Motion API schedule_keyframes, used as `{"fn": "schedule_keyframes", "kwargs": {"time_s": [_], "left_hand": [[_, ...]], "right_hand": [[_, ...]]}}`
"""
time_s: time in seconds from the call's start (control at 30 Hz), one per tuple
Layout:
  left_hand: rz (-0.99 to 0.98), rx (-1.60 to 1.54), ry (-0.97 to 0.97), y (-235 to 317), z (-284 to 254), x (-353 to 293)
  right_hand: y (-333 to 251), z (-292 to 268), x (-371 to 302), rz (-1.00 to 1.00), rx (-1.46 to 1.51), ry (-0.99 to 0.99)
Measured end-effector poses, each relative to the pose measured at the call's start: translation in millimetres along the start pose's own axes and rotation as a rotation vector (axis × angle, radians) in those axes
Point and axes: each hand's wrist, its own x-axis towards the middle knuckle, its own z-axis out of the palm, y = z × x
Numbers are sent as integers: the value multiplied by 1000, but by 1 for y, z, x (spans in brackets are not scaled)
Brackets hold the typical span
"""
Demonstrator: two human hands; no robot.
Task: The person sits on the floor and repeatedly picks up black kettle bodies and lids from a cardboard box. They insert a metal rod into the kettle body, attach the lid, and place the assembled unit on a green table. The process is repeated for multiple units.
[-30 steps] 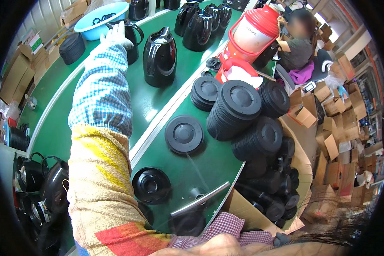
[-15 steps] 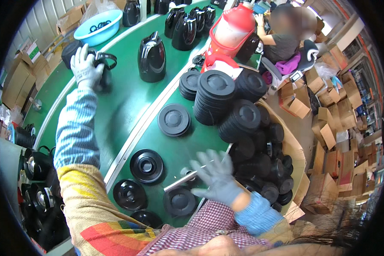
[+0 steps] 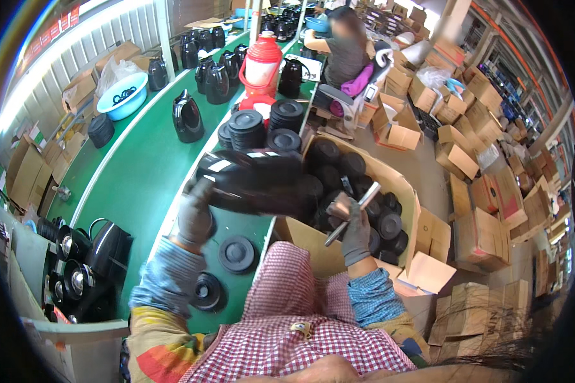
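A glossy black jug body (image 3: 255, 182) lies on its side in mid-air over the belt, and my gloved left hand (image 3: 195, 216) grips it at its left end. In my right hand (image 3: 356, 233) is a silver metal rod (image 3: 368, 195), held aslant above an open carton (image 3: 410, 220) of round black lids. The fingers of that hand are wrapped round the rod. Between my arms, a flat black lid (image 3: 237, 254) and a glossy black ring-shaped part (image 3: 206, 292) lie on the green surface. Stacked black lids (image 3: 246, 121) stand behind the jug, which partly hides the things beneath it.
Upright black jugs (image 3: 187, 117) and a red-and-white flask (image 3: 262, 67) stand farther along the green belt (image 3: 131, 172). A blue basin (image 3: 122, 96) sits at far left. At lower left are more black jugs (image 3: 108, 246). A co-worker (image 3: 345, 48) sits beyond; cartons (image 3: 492, 236) crowd the right.
My left hand has come back from the far left of the belt and now holds the jug body before me. My right hand, open before, has closed on the metal rod. The view has shifted.
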Motion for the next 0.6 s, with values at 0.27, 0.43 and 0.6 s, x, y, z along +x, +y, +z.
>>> {"fn": "schedule_keyframes", "kwargs": {"time_s": [0.27,0.43,0.6], "left_hand": [[-413,-133,-232,-140,126,-183],[-372,631,-743,-123,149,-226],[-312,1068,-863,-89,152,-276]], "right_hand": [[-5,-171,-103,-159,249,-55],[-32,-216,-141,15,179,14],[2,-219,-137,4,-338,90]]}}
